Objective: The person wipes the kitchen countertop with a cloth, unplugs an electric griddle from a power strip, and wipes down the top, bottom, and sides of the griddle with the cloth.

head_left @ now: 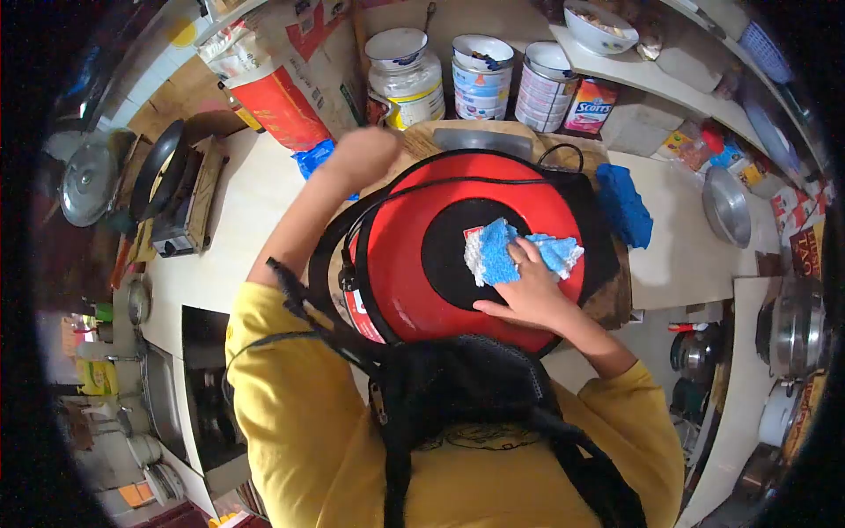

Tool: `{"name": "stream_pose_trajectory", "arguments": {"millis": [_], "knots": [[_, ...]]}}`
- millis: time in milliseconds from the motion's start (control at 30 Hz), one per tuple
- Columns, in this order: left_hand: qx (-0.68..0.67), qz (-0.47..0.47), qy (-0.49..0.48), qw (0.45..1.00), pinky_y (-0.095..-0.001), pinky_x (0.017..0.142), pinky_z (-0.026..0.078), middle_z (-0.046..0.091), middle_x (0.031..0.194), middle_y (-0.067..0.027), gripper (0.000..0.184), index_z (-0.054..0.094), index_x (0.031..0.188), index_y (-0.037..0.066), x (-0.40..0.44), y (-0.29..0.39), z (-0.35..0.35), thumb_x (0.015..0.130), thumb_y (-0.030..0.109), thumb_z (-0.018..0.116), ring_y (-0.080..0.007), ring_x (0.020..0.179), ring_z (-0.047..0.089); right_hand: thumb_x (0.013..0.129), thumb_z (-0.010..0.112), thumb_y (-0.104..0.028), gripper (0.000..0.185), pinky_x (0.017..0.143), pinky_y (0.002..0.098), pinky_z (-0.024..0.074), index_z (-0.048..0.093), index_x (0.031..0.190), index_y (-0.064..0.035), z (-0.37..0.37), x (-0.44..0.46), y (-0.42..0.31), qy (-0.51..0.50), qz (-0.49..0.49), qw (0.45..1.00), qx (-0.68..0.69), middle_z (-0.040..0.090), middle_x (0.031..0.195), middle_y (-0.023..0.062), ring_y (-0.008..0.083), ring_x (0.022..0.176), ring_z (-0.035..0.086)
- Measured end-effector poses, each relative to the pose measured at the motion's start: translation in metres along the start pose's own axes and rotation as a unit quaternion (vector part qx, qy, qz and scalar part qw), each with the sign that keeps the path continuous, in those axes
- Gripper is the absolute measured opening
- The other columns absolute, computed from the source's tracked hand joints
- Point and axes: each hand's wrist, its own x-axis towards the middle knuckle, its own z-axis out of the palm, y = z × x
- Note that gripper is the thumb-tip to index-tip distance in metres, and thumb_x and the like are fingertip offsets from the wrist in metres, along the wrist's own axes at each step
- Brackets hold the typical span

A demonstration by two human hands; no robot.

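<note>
A large round red appliance [400, 255] with a black centre disc and a dark rim sits in front of me. My right hand [532, 290] lies on it, fingers bent over a blue and white cloth [497, 251] that rests across the disc and the red surface. A black cord [475, 182] crosses the far part of the appliance, and its plug [348, 275] hangs at the left rim. My left hand [365, 154] is raised past the far left rim, curled like a fist and slightly blurred. Whatever may be inside it is hidden. A blue packet [312, 158] shows beside that wrist.
Under the appliance is a wooden board [590, 151], with a cleaver blade [484, 141] behind. Several tins and a white-lidded jar [405, 88] line the back. A blue cloth [625, 207] and a metal bowl [727, 207] are right; a stove with a frying pan [158, 172] stands left.
</note>
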Motion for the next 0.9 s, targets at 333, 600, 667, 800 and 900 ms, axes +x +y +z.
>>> {"name": "stream_pose_trajectory", "arguments": {"millis": [333, 600, 667, 800, 900], "knots": [[-0.121, -0.097, -0.011, 0.988, -0.0394, 0.059, 0.04, 0.051, 0.072, -0.0211, 0.026, 0.046, 0.088, -0.001, -0.076, -0.001, 0.062, 0.073, 0.02, 0.045, -0.0348, 0.067, 0.05, 0.065, 0.05, -0.041, 0.046, 0.087, 0.0409, 0.0221, 0.05, 0.093, -0.004, -0.008, 0.003, -0.006, 0.015, 0.028, 0.999, 0.01, 0.04, 0.104, 0.0197, 0.0351, 0.099, 0.033], [-0.283, 0.054, 0.169, 0.942, -0.0397, 0.053, 0.039, 0.05, 0.065, -0.0205, 0.018, 0.047, 0.087, 0.001, -0.071, 0.043, -0.013, 0.074, 0.013, 0.043, -0.0342, 0.062, 0.049, 0.065, 0.051, -0.039, 0.04, 0.085, 0.0427, 0.0239, 0.054, 0.082, -0.0024, -0.004, 0.004, -0.006, 0.045, 0.014, 0.999, 0.008, 0.046, 0.097, 0.0171, 0.0344, 0.094, 0.038], [-0.199, 0.103, 0.264, 0.938, -0.0338, 0.057, 0.04, 0.049, 0.069, -0.0166, 0.018, 0.047, 0.087, 0.001, -0.051, 0.045, -0.028, 0.07, 0.007, 0.046, -0.0314, 0.064, 0.049, 0.065, 0.051, -0.039, 0.04, 0.085, 0.043, 0.0235, 0.054, 0.082, -0.0025, -0.006, 0.004, -0.006, 0.044, 0.019, 0.999, 0.001, 0.046, 0.098, 0.0168, 0.0342, 0.094, 0.037], [0.023, 0.146, 0.318, 0.937, -0.0334, 0.058, 0.042, 0.048, 0.073, -0.0115, 0.025, 0.046, 0.092, 0.005, 0.001, 0.013, -0.033, 0.067, 0.007, 0.043, -0.0264, 0.069, 0.05, 0.067, 0.047, -0.043, 0.045, 0.087, 0.0434, 0.0215, 0.053, 0.085, -0.0028, -0.003, 0.005, -0.004, 0.042, 0.012, 0.999, 0.001, 0.045, 0.101, 0.0159, 0.0326, 0.097, 0.037], [0.081, 0.165, 0.337, 0.923, -0.0315, 0.061, 0.043, 0.049, 0.082, -0.009, 0.023, 0.047, 0.089, 0.007, 0.029, -0.033, 0.01, 0.066, 0.01, 0.042, -0.0226, 0.079, 0.049, 0.068, 0.042, -0.049, 0.05, 0.089, 0.0436, 0.019, 0.053, 0.088, -0.0041, -0.006, 0.006, -0.004, 0.018, 0.0, 1.0, -0.004, 0.043, 0.103, 0.0157, 0.0321, 0.099, 0.036]]}}
